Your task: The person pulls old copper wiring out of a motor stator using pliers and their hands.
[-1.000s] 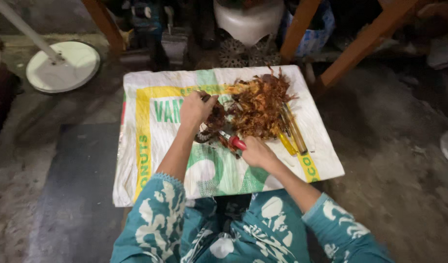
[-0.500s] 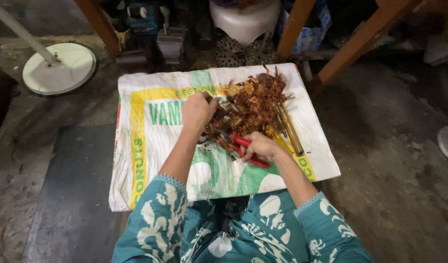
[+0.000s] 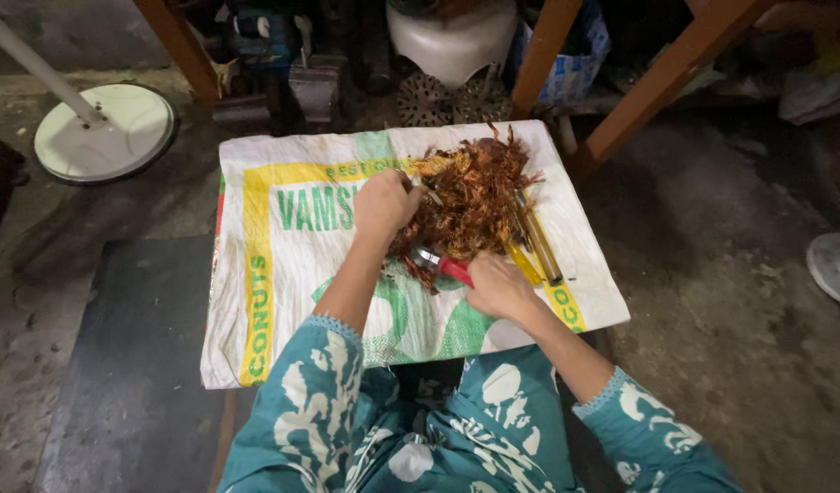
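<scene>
Woven plastic sack [image 3: 292, 274], matt; red-handled metal cutters [image 3: 443, 266]

My left hand [image 3: 383, 203] is closed on the near edge of the pile of reddish-brown dried fibres [image 3: 475, 196]. My right hand [image 3: 498, 285] grips a red-handled cutter [image 3: 443, 266], its metal tip at the pile's lower edge. Everything sits on a white woven sack [image 3: 292, 274] with yellow and green print, spread on the floor. Yellowish sticks [image 3: 537, 248] lie just right of the pile. A round white base with a pole [image 3: 105, 132] stands at far left, wooden legs [image 3: 662, 73] behind.
</scene>
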